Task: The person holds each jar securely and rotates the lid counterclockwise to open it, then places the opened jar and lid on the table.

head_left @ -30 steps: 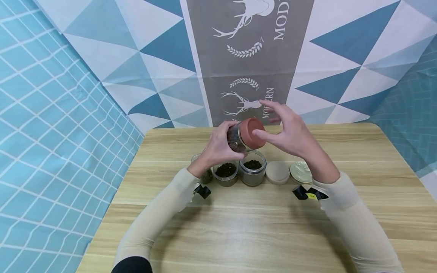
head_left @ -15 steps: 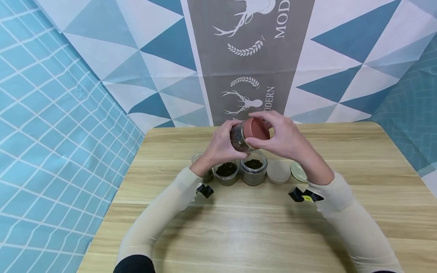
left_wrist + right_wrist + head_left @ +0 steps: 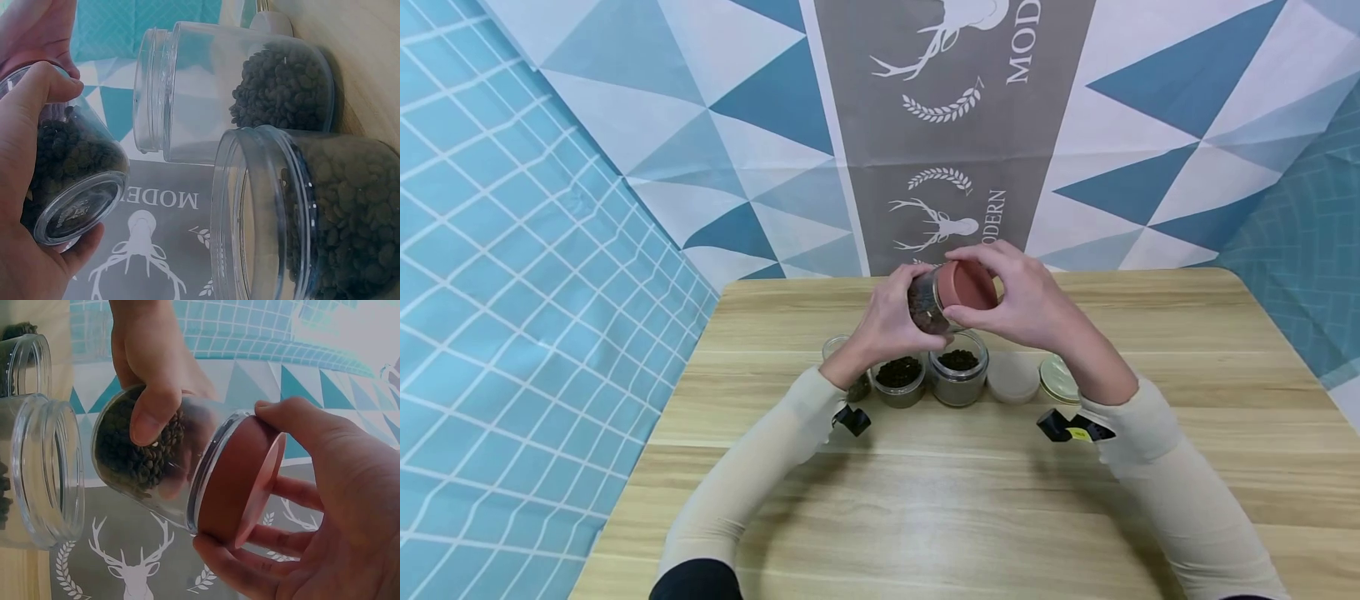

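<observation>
My left hand point(image 3: 887, 321) grips a clear jar point(image 3: 119, 447) with dark bean-like pieces inside, tilted above the table. A reddish-brown lid point(image 3: 240, 478) covers its mouth, pointing to the right. Around the rim of that lid curl the thumb and fingers of my right hand point(image 3: 1033, 300). Just below the held jar stands an open glass jar point(image 3: 958, 387), part filled with dark pieces. Left of it are a lower open jar point(image 3: 901, 393) with similar contents and a third jar point(image 3: 859, 388), mostly hidden by my left wrist.
On the wooden table point(image 3: 925, 500), a whitish round lid point(image 3: 1013, 379) lies right of the jars. Beside it is a pale green lid point(image 3: 1057, 381), partly behind my right wrist. A patterned cloth point(image 3: 775, 125) hangs behind the table's far edge.
My right hand has come in from the right and taken hold of the reddish-brown lid. The jar has shifted slightly right. Over the last half second little has moved.
</observation>
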Demonstrator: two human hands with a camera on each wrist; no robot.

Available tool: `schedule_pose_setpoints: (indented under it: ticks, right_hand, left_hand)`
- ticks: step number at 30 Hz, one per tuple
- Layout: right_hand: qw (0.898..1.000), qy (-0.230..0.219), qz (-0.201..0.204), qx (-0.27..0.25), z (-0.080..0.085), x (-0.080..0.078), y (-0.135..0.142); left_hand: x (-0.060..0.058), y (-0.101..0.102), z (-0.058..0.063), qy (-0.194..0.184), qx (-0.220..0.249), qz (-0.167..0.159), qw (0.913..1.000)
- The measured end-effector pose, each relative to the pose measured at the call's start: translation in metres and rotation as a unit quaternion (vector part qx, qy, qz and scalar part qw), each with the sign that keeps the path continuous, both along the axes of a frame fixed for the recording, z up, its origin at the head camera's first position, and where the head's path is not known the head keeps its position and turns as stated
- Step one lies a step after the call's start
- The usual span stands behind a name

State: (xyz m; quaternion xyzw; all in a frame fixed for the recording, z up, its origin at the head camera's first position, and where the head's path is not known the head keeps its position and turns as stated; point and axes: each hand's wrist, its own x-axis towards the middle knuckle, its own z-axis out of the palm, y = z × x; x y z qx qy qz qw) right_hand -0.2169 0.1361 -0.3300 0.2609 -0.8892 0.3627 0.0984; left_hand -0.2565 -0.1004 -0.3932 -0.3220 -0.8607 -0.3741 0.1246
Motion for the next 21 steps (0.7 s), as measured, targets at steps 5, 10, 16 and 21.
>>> schedule_pose_setpoints:
  ticks: [5,10,16,21]
  right_hand:
    - [0.999,0.028,0.046,0.009,-0.002,-0.003,0.004]
    - [0.988,0.086,0.123,0.027,-0.003,-0.007,0.01]
    - [0.972,0.136,0.185,0.038,-0.005,-0.014,0.015]
    - [0.966,0.151,0.206,0.04,-0.006,-0.016,0.015]
  left_hand:
    - [0.0,-0.001,-0.001,-0.005,0.001,-0.002,1.0]
    - [-0.002,-0.003,-0.002,-0.007,0.004,0.0,1.0]
    - [0.0,-0.004,-0.001,-0.008,0.007,-0.003,0.9999]
    - [0.0,-0.004,-0.001,-0.007,0.01,-0.005,0.9999]
